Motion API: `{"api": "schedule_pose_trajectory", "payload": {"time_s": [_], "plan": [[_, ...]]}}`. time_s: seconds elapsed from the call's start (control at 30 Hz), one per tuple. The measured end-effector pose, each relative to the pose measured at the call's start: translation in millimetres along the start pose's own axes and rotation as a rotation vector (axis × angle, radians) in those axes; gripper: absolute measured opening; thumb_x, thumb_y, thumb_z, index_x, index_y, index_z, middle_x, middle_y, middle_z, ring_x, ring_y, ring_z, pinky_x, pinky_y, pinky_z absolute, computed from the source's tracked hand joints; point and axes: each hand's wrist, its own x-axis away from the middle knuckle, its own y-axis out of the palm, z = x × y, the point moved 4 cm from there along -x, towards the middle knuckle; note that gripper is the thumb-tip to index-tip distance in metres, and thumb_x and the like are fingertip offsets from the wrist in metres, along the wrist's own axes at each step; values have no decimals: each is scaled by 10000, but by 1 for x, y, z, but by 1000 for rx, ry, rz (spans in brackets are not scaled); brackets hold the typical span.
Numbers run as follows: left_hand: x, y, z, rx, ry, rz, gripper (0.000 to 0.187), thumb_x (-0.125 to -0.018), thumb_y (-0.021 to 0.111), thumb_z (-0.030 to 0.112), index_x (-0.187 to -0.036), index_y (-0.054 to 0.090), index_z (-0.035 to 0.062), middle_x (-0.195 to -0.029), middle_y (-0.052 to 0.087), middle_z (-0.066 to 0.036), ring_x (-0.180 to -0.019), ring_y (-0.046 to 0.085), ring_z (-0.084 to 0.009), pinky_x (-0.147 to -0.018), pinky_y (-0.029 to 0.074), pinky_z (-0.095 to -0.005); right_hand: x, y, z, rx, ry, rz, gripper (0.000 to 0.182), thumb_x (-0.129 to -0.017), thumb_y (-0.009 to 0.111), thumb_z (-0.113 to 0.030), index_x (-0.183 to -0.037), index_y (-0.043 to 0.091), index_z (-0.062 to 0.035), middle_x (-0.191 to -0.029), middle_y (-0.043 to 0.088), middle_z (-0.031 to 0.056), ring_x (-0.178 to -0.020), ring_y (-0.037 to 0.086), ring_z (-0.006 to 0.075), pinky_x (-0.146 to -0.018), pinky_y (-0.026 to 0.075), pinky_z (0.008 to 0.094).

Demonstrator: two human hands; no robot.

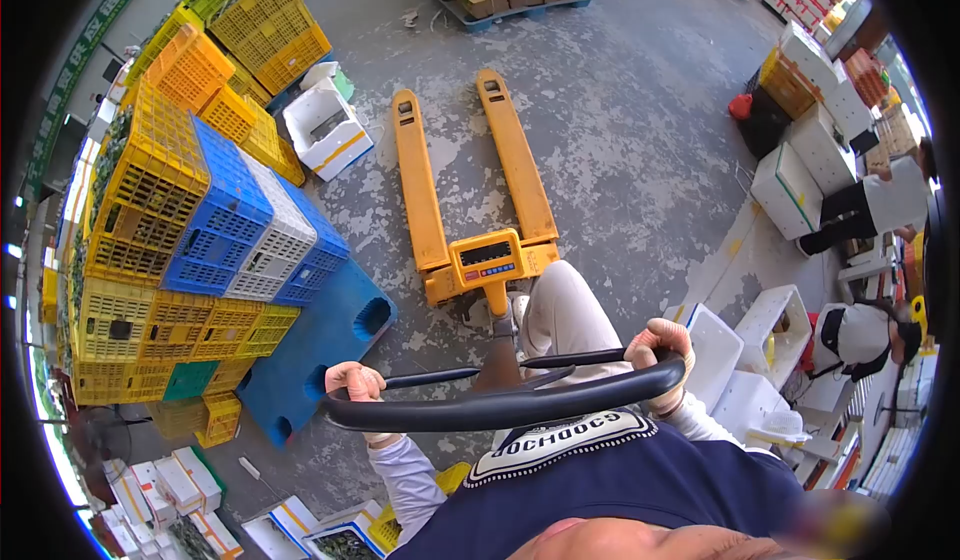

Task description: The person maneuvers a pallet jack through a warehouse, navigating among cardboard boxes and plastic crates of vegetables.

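Note:
Both my hands are on the black looped handle (510,406) of a yellow pallet truck (487,260). My left hand (357,385) wraps round the handle's end at the left of the view. Round the opposite end, the fingers of my right hand (662,355) are closed. Both hands wear pale, pinkish gloves. The truck's two forks (517,160) point away from me and lie bare over the floor. A small display panel (486,256) sits at their base, and my leg is beside it.
Stacked yellow, blue and white crates (215,210) stand on a blue pallet (320,350) at left. A white foam box (327,132) lies near the forks. Cartons on a pallet (510,12) are ahead. Foam boxes (790,190) and two people (890,200) are at right.

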Motion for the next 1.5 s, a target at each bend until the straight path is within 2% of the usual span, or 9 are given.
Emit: {"api": "schedule_pose_trajectory", "payload": {"time_s": [0.43,0.53,0.57,0.6,0.73,0.83,1.17,1.33,1.5], "plan": [[155,42,16,-535,57,-286,165,-653,771,136,-713,619,117,-592,569,-52,-505,559,-216,-488,434,-296,-207,57,40,64,-98,-84,163,-837,546,17,-1000,548,8,-580,454,-36,-456,396,38,-455,377,205],[189,71,6,-611,50,-30,169,-656,762,136,-720,606,127,-584,564,-38,-492,550,-203,-473,428,-297,-239,92,52,-9,-74,-239,143,-827,528,20,-967,554,10,-572,461,-29,-441,388,42,-439,370,207],[190,95,13,-966,375,178,167,-669,751,111,-709,589,123,-580,560,-35,-483,542,-186,-460,417,-283,-252,103,58,-16,-58,-309,143,-827,528,20,-967,554,10,-572,461,-29,-441,388,42,-439,370,207],[193,99,7,-608,86,129,164,-677,736,78,-705,579,116,-578,563,-33,-490,542,-165,-473,417,-270,-261,111,67,-54,-17,-330,142,-825,536,20,-965,555,7,-575,465,-30,-441,389,43,-435,370,208],[210,122,-5,-823,145,664,126,-697,685,33,-678,579,98,-612,597,-17,-536,542,-129,-511,407,-263,-276,143,85,6,37,-457,99,-872,552,-28,-971,551,-21,-556,424,-37,-438,370,48,-422,335,225],[203,129,-14,-486,273,755,731,-647,679,724,-811,553,23,-664,547,-11,-547,512,-97,-509,405,-207,-282,167,90,-48,-32,-537,113,-853,578,-13,-966,577,-11,-611,492,-35,-474,430,34,-452,379,187],[149,99,-21,-137,277,1018,194,-834,595,233,-866,495,70,-544,389,36,-408,334,-61,-395,289,-223,-285,236,102,-268,10,-813,308,-745,729,-36,-1016,584,-42,-835,684,51,-778,638,100,-726,513,244],[106,55,-13,-210,386,828,307,-928,453,158,-629,382,148,-463,258,51,-369,245,-60,-347,225,-223,-283,272,114,-192,28,-872,330,-757,745,-81,-1047,593,-44,-845,674,44,-792,630,92,-733,517,253],[57,19,-2,-253,339,764,216,-950,454,222,-816,511,62,-467,260,62,-371,221,-34,-370,197,-203,-276,314,119,-229,29,-878,358,-751,717,-39,-1085,590,-57,-874,690,69,-816,655,114,-760,527,268]]}}
